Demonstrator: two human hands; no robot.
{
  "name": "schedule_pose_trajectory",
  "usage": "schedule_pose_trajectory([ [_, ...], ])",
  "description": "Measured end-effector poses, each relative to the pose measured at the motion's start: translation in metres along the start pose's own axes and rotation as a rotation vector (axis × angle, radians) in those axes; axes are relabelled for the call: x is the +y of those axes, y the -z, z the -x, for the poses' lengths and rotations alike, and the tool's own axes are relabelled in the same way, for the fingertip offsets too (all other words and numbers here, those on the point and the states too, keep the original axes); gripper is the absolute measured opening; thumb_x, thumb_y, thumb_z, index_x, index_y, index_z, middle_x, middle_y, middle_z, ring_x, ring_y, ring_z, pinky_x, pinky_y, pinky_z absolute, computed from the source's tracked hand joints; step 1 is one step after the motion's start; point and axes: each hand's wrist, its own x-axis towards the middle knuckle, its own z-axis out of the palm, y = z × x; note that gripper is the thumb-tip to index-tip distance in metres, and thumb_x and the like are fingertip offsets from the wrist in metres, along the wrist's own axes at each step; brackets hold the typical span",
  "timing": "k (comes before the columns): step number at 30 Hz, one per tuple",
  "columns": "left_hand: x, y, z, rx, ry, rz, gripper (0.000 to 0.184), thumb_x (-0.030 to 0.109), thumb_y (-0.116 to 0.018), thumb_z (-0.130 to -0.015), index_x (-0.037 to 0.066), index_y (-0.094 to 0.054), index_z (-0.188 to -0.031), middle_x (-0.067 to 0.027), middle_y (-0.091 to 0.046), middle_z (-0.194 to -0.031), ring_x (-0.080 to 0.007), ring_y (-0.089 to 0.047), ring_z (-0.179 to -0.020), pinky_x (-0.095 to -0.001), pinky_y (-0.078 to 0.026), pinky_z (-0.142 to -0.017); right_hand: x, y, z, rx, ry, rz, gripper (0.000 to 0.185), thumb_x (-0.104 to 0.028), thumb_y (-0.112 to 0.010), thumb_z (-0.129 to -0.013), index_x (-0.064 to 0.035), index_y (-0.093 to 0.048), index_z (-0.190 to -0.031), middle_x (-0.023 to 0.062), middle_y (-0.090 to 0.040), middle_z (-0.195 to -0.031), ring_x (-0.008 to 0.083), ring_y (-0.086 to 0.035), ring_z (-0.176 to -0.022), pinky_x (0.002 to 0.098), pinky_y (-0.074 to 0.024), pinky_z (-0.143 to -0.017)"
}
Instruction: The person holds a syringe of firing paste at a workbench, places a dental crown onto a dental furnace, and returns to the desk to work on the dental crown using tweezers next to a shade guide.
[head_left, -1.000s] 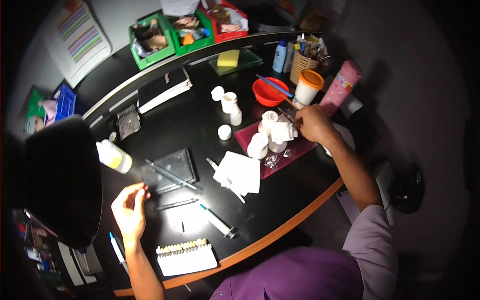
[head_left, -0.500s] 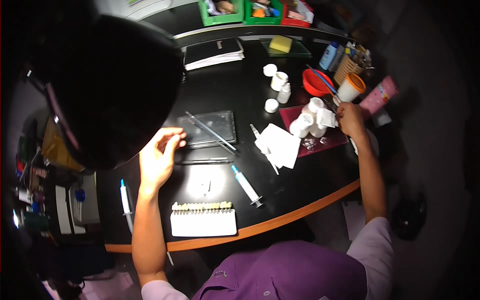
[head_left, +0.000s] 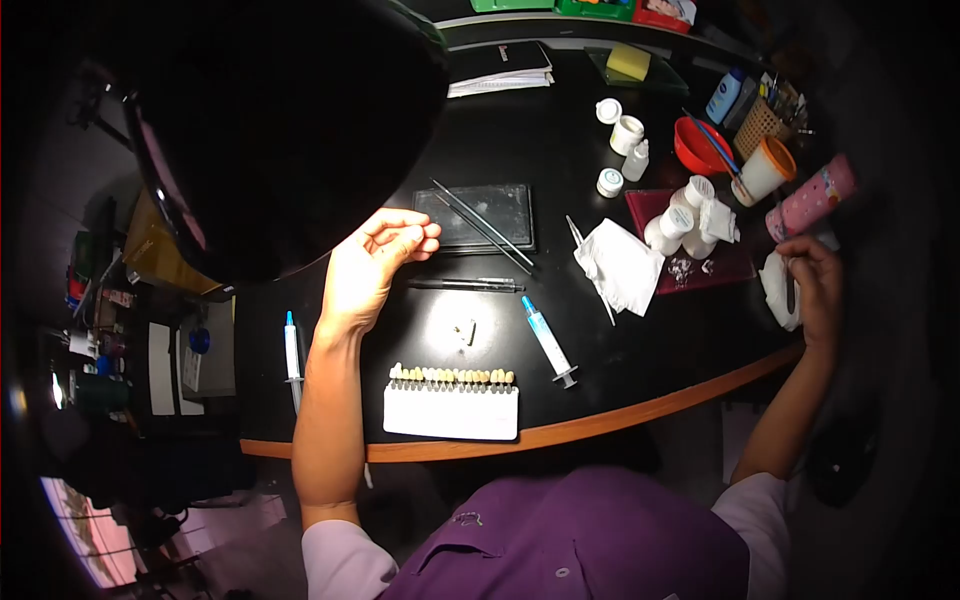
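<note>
My left hand [head_left: 375, 265] is raised beside the lamp, thumb and fingertips pinched together; whatever sits between them is too small or hidden to make out. Just right of it, two thin brushes [head_left: 480, 230] lie across a flat black tray [head_left: 515, 205]. At the right edge of the table, my right hand [head_left: 818, 285] grips a slim dark tool [head_left: 791, 295], its tip against a crumpled white tissue [head_left: 774, 285]. A tooth shade guide [head_left: 450, 412] rests near the front edge, with a small pale piece [head_left: 466, 332] on the bright spot behind it.
A large black lamp head [head_left: 290, 130] blocks the upper left. Syringes [head_left: 548, 340] flank the shade guide. White napkins [head_left: 620, 265], lidded bottles [head_left: 670, 230] on a pink mat [head_left: 735, 265], a red bowl [head_left: 703, 145], an orange-rimmed cup [head_left: 768, 165] and a pink tumbler [head_left: 815, 195] crowd the right.
My right hand has come from beside the bottles down to the tissue at the table's right edge. My left hand stays pinched near the tray. The whole view has shifted.
</note>
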Motion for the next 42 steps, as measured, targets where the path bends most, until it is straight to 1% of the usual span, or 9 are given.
schedule_pose_trajectory([
  [1,0.000,0.000,-0.001,-0.029,0.005,0.039,0.021,0.006,-0.068,-0.098,-0.005,-0.068,-0.116,-0.0154,-0.075,-0.105,-0.0175,-0.073,-0.091,-0.0294,-0.060,-0.086,-0.011,0.001,0.008,-0.040,-0.102,-0.259,0.018,-0.004,-0.053,-0.089,0.0025,-0.066,-0.099,0.0019,-0.059,-0.080,0.0064,-0.052,-0.073,0.0219,-0.0409,-0.066],
  [4,-0.002,-0.003,0.000,-0.085,0.054,0.178,0.021,0.006,-0.070,-0.096,-0.003,-0.067,-0.115,-0.0155,-0.074,-0.105,-0.0186,-0.073,-0.091,-0.0310,-0.060,-0.086,-0.029,-0.027,0.006,-0.362,0.081,-0.890,0.022,-0.011,-0.060,-0.087,0.0053,-0.063,-0.101,0.0106,-0.057,-0.085,0.0177,-0.052,-0.076,0.0262,-0.0409,-0.065],
  [9,-0.005,-0.003,0.004,-0.119,0.085,0.245,0.025,0.006,-0.070,-0.097,-0.003,-0.065,-0.120,-0.0168,-0.073,-0.110,-0.0204,-0.073,-0.096,-0.0333,-0.060,-0.087,-0.057,-0.114,-0.006,-0.610,0.087,-1.127,0.030,-0.008,-0.075,-0.089,0.0046,-0.065,-0.115,0.0104,-0.063,-0.091,0.0129,-0.058,-0.080,0.0245,-0.0455,-0.067],
  [18,-0.019,-0.003,0.011,-0.182,0.169,0.482,0.018,0.007,-0.065,-0.100,0.001,-0.064,-0.116,-0.0168,-0.072,-0.117,-0.0213,-0.073,-0.098,-0.0346,-0.061,-0.089,-0.102,-0.254,0.013,-0.231,0.193,-0.789,0.021,-0.014,-0.059,-0.106,0.0039,-0.066,-0.116,0.0084,-0.070,-0.092,0.0108,-0.067,-0.084,0.0253,-0.0565,-0.077],
  [24,-0.020,-0.012,0.016,-0.285,0.206,0.589,0.023,0.008,-0.061,-0.103,0.000,-0.058,-0.125,-0.0197,-0.070,-0.122,-0.0236,-0.072,-0.107,-0.0364,-0.059,-0.096,-0.080,-0.268,0.033,-0.095,0.374,-0.486,0.017,-0.009,-0.072,-0.096,0.0027,-0.067,-0.107,0.0071,-0.070,-0.082,0.0104,-0.068,-0.074,0.0244,-0.0570,-0.069],
  [33,-0.023,-0.021,0.018,-0.182,0.248,0.579,0.015,0.013,-0.066,-0.100,0.004,-0.065,-0.112,-0.0134,-0.074,-0.110,-0.0203,-0.074,-0.095,-0.0333,-0.060,-0.086,-0.084,-0.275,0.027,-0.120,0.614,-0.523,0.030,-0.019,-0.061,-0.104,0.0029,-0.065,-0.124,0.0124,-0.068,-0.094,0.0169,-0.069,-0.084,0.0270,-0.0595,-0.077],
  [37,-0.023,-0.021,0.017,-0.166,0.240,0.531,0.014,0.013,-0.067,-0.100,0.005,-0.066,-0.111,-0.0119,-0.074,-0.109,-0.0180,-0.072,-0.092,-0.0316,-0.059,-0.085,-0.085,-0.277,0.041,-0.136,0.205,-0.543,0.020,-0.013,-0.072,-0.097,0.0000,-0.067,-0.112,0.0064,-0.069,-0.089,0.0122,-0.067,-0.079,0.0238,-0.0526,-0.072],
  [38,-0.021,-0.022,0.017,-0.166,0.222,0.493,0.014,0.012,-0.067,-0.100,0.005,-0.066,-0.111,-0.0113,-0.074,-0.109,-0.0169,-0.071,-0.091,-0.0313,-0.059,-0.084,-0.084,-0.280,0.040,-0.091,0.260,-0.561,0.015,-0.011,-0.073,-0.096,-0.0017,-0.065,-0.104,0.0051,-0.069,-0.089,0.0082,-0.064,-0.078,0.0227,-0.0492,-0.068],
  [42,-0.022,-0.014,0.015,-0.107,0.177,0.427,0.023,0.004,-0.067,-0.098,-0.001,-0.061,-0.119,-0.0163,-0.073,-0.112,-0.0171,-0.073,-0.093,-0.0295,-0.060,-0.088,-0.082,-0.274,0.038,-0.205,0.084,-0.730,0.014,-0.002,-0.064,-0.096,0.0005,-0.057,-0.108,0.0038,-0.064,-0.083,0.0069,-0.058,-0.073,0.0222,-0.0454,-0.068],
])
